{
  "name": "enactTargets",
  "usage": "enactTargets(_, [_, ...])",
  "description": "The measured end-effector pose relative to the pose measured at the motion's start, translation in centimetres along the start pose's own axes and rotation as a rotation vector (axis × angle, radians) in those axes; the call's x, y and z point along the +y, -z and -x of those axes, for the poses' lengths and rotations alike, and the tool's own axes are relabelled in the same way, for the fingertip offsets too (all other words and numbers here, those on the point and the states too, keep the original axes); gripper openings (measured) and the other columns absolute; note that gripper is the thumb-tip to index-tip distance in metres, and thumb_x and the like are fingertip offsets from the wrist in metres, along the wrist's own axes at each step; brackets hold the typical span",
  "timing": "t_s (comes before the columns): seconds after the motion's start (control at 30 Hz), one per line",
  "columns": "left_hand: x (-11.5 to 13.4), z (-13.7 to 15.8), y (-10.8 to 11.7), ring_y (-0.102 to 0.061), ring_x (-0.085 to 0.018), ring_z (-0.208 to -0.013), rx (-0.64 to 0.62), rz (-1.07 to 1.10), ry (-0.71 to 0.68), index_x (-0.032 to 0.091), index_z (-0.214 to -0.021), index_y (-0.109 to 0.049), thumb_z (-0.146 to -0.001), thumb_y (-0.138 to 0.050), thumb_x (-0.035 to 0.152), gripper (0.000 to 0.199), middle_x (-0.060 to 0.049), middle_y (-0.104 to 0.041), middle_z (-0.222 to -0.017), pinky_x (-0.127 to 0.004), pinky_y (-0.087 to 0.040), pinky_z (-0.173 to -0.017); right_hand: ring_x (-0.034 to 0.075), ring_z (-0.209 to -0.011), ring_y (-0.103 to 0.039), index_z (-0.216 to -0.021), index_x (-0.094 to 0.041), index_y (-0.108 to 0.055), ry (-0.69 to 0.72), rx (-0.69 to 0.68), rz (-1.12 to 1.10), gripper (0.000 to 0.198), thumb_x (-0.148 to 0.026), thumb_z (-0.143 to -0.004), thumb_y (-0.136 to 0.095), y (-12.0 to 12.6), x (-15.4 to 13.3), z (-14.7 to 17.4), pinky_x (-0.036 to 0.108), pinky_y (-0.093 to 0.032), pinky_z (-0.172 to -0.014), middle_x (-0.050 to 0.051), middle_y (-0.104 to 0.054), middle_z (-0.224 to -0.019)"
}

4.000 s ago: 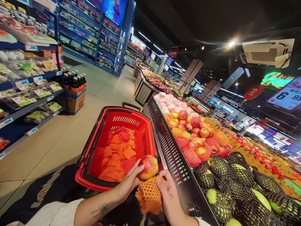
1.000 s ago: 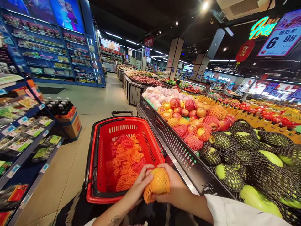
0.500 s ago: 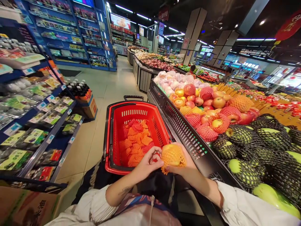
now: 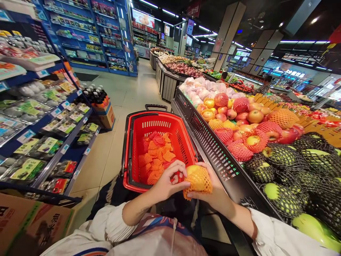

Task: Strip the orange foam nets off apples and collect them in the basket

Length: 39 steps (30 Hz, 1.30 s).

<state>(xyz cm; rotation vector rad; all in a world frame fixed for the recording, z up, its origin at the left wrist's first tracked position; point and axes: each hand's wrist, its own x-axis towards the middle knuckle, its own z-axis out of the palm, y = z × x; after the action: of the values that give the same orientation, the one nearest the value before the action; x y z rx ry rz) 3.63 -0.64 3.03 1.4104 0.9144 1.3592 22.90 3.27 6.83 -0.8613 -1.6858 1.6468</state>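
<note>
My right hand (image 4: 220, 193) is wrapped around a yellow fruit (image 4: 194, 171) from the right, its thumb underneath. An orange foam net (image 4: 201, 182) covers the fruit's lower and right side, while its upper left skin shows bare. From the left, my left hand (image 4: 172, 181) has its fingers curled, with thumb and fingertips against the fruit at the net's edge. Just beyond the hands stands a red shopping basket (image 4: 139, 122) with black handles. Several crumpled orange and red foam nets (image 4: 157, 154) lie in it.
To the right, a black slatted display (image 4: 213, 153) bears apples (image 4: 255, 116), some in foam nets, and green fruit in black netting (image 4: 285, 160). Shelves of packaged produce (image 4: 34, 145) line the left. Bottles (image 4: 97, 97) on cartons stand by the tiled aisle (image 4: 117, 138).
The foam net sits lower on the fruit, leaving more yellow skin bare. My left hand has closed in against the fruit's left side. The view has shifted slightly left.
</note>
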Motion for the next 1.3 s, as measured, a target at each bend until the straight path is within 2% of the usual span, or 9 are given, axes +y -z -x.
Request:
enactTargets(0.2, [0.0,0.2,0.5,-0.035,-0.007,-0.06,-0.052,0.138,0.041,0.017,-0.082,-0.051,-0.086,-0.072,0.04,0.032,0.002,-0.048,-0.081,-0.021,-0.026,-0.053,0.021,-0.102,-0.058,-0.119,-0.026,-0.041,0.063,0.068,0.181,0.085,-0.031,-0.054,-0.095,0.3,1.1,0.0,0.032,-0.048,-0.089,0.003,-0.054,-0.114])
enactTargets(0.37, [-0.1,0.5,0.9,-0.032,-0.005,-0.052,-0.222,0.369,0.157,0.021,-0.092,-0.043,-0.081,-0.077,0.042,0.042,0.007,-0.045,-0.071,-0.02,-0.019,-0.048,0.022,-0.099,-0.057,-0.12,-0.025,-0.04,0.131,0.021,0.378,0.087,-0.035,-0.053,-0.094,0.7,1.3,0.0,0.033,-0.046,-0.085,0.004,-0.054,-0.112])
enactTargets(0.57, [0.0,-0.5,0.2,-0.034,-0.004,-0.053,0.016,0.28,0.16,0.018,-0.089,-0.049,-0.076,-0.081,0.041,0.042,0.005,-0.049,-0.072,-0.019,-0.024,-0.051,0.025,-0.11,-0.057,-0.122,-0.026,-0.046,0.106,-0.113,0.647,0.083,-0.024,-0.053,-0.093,0.3,0.7,0.4,0.035,-0.043,-0.094,0.002,-0.058,-0.119])
enactTargets(0.77, [-2.8,-0.8,-1.6,-0.05,-0.012,-0.072,0.231,0.251,0.172,0.017,-0.088,-0.059,-0.076,-0.078,0.05,0.04,0.002,-0.053,-0.077,-0.024,-0.041,-0.069,0.026,-0.112,-0.057,-0.121,-0.023,-0.045,0.067,-0.038,0.66,0.088,-0.02,-0.048,-0.094,0.0,1.1,0.6,0.037,-0.043,-0.097,0.004,-0.059,-0.12])
enactTargets(0.9, [-4.9,0.3,-3.5,-0.059,-0.025,-0.102,0.187,0.568,0.391,0.015,-0.097,-0.069,-0.073,-0.073,0.063,0.054,-0.007,-0.069,-0.098,-0.035,-0.042,-0.097,0.027,-0.111,-0.057,-0.12,-0.022,-0.047,0.031,-0.067,0.651,0.088,-0.016,-0.046,-0.093,-0.2,1.1,0.9,0.037,-0.043,-0.095,0.005,-0.06,-0.118])
enactTargets(1.03, [-4.9,0.9,-4.4,-0.064,-0.028,-0.105,0.239,0.839,0.548,0.012,-0.098,-0.072,-0.071,-0.077,0.055,0.051,-0.01,-0.075,-0.101,-0.037,-0.045,-0.1,0.028,-0.11,-0.057,-0.123,-0.022,-0.05,0.042,-0.157,0.516,0.094,-0.033,-0.043,-0.098,-0.1,0.7,0.9,0.038,-0.043,-0.096,0.006,-0.059,-0.119])
enactTargets(1.17, [-4.3,0.6,-4.2,-0.069,-0.027,-0.097,0.243,0.927,0.542,0.009,-0.097,-0.072,-0.08,-0.07,0.053,0.047,-0.013,-0.076,-0.098,-0.036,-0.05,-0.093,0.026,-0.115,-0.055,-0.125,-0.025,-0.059,0.057,-0.125,0.324,0.053,-0.052,-0.081,-0.071,0.3,0.7,0.0,0.038,-0.04,-0.096,0.007,-0.059,-0.124])
enactTargets(1.23, [-4.3,0.4,-4.0,-0.07,-0.026,-0.093,0.218,0.942,0.533,0.008,-0.098,-0.073,-0.083,-0.067,0.053,0.047,-0.013,-0.077,-0.095,-0.035,-0.052,-0.091,0.025,-0.11,-0.056,-0.109,-0.024,-0.068,0.077,-0.014,0.326,0.037,-0.051,-0.085,-0.067,0.5,1.0,-0.7,0.035,-0.042,-0.085,0.008,-0.061,-0.118])
enactTargets(1.3, [-4.4,0.3,-3.9,-0.071,-0.024,-0.089,0.233,0.951,0.529,0.01,-0.095,-0.074,-0.084,-0.066,0.05,0.042,-0.011,-0.077,-0.091,-0.033,-0.053,-0.088,0.025,-0.099,-0.057,-0.087,-0.021,-0.07,0.095,0.06,0.323,0.032,-0.051,-0.076,-0.075,0.6,1.1,-1.3,0.033,-0.04,-0.074,0.009,-0.062,-0.106])
